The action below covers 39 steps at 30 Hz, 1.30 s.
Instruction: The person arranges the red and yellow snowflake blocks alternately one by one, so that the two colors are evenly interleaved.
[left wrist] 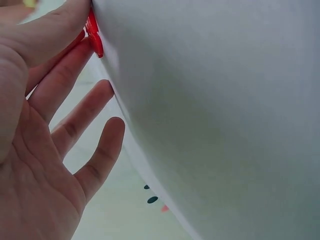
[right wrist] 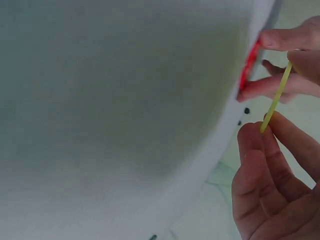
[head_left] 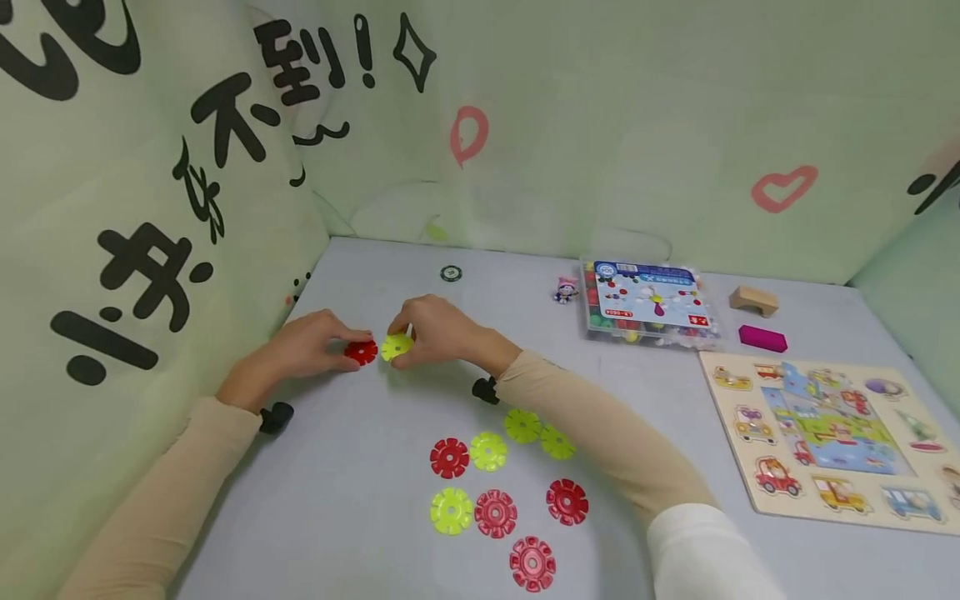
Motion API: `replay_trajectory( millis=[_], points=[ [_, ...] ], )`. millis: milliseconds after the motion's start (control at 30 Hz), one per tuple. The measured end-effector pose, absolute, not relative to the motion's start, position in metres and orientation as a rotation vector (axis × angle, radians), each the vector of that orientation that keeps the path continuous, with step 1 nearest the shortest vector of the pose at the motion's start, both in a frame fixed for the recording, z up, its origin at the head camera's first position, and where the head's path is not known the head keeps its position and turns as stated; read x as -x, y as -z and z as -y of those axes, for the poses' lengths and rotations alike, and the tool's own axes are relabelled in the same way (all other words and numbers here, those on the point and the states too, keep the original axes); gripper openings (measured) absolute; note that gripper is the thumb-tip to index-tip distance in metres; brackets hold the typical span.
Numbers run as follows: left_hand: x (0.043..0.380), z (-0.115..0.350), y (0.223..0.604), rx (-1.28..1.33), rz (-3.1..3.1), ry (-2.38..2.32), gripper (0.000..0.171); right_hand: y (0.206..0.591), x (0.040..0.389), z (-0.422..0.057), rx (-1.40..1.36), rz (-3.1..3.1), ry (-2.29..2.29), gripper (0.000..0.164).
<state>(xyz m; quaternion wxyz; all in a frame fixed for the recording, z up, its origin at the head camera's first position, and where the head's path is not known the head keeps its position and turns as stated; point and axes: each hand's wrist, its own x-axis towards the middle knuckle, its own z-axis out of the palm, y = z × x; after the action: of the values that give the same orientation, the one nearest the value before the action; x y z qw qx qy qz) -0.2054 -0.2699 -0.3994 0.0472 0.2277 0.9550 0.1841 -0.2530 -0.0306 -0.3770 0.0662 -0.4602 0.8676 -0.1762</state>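
In the head view, my left hand (head_left: pixel 309 346) pinches a red notched plastic disc (head_left: pixel 362 353) by its edge, low over the table at the left. Close to its right, my right hand (head_left: pixel 442 332) holds a yellow-green notched disc (head_left: pixel 395 347) between thumb and fingers. A narrow gap separates the two discs. From the left wrist, the red disc (left wrist: pixel 95 37) shows edge-on at the thumb and fingertips, while the other fingers spread. The right wrist view has the yellow disc (right wrist: pixel 276 97) thin and tilted, raised nearer the camera than the red one (right wrist: pixel 250 65).
Several loose red discs (head_left: pixel 567 502) and yellow discs (head_left: pixel 488 451) lie nearer on the table (head_left: pixel 322 500). Further back are a green-black round chip (head_left: pixel 451 273), a figurine (head_left: pixel 566 290) and a clear box (head_left: pixel 652 302). At right lie a wooden arch (head_left: pixel 753 300), magenta block (head_left: pixel 762 337) and puzzle board (head_left: pixel 723 408).
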Motion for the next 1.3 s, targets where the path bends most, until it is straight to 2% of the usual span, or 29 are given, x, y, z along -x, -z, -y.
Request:
replay_trajectory(
  millis=[267, 933, 1100, 1300],
  points=[
    [0.208, 0.265, 0.4, -0.722, -2.885, -0.621, 0.05, 0.393, 0.258, 0.039, 1.286, -2.625, 0.377, 0.041],
    [0.208, 0.264, 0.399, -0.696, -2.886, -0.643, 0.051, 0.395, 0.26, 0.036, 1.317, -2.525, 0.408, 0.044],
    [0.209, 0.261, 0.399, -0.671, -2.896, -0.618, 0.052, 0.387, 0.249, 0.018, 1.354, -2.529, 0.407, 0.045],
    [0.209, 0.248, 0.398, -0.673, -2.862, -0.628, 0.055, 0.379, 0.22, -0.04, 1.389, -2.491, 0.497, 0.039]
  ],
)
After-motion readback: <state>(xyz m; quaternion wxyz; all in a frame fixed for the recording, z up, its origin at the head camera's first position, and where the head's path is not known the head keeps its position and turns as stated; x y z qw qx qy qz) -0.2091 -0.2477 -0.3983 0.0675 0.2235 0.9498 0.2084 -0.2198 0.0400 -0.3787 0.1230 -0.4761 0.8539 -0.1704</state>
